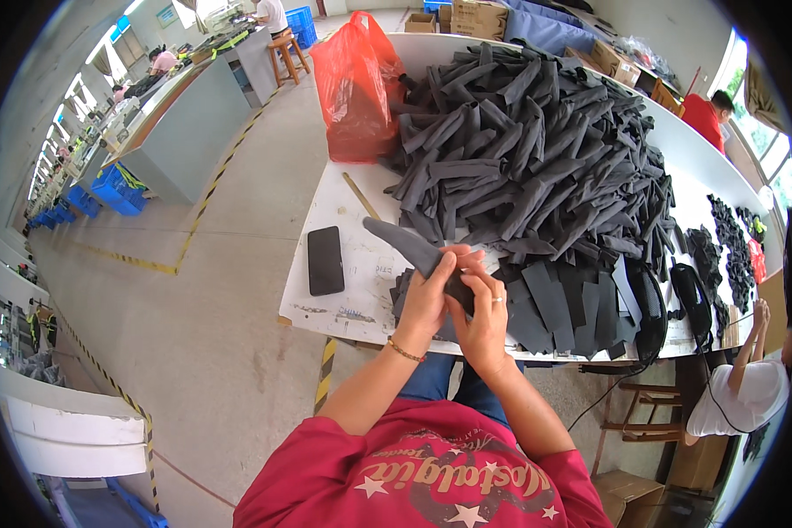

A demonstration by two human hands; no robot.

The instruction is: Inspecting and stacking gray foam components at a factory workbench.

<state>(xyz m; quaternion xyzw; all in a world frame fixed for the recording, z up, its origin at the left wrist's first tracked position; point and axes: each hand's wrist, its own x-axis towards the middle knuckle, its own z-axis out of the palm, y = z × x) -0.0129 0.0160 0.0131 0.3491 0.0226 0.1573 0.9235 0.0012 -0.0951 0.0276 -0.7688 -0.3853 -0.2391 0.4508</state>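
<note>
The dark grey fabric piece [401,241] hangs over the near edge of the white table [336,207], its free tip toward ten o'clock; the left hand [424,301] pinches its middle, thumb on top, while the right hand's [484,319] fingers curl narrowly round the near end, their exact grip partly hidden. To work it well, keep the left pinch firm, let the right fingertips smooth the edges evenly, and hold the tip clear of the heap [537,150] at one o'clock.

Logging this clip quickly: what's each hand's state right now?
Left hand: closed, holding a dark grey fabric piece.
Right hand: fingers bent, closed on the same piece's nearer end.
</note>
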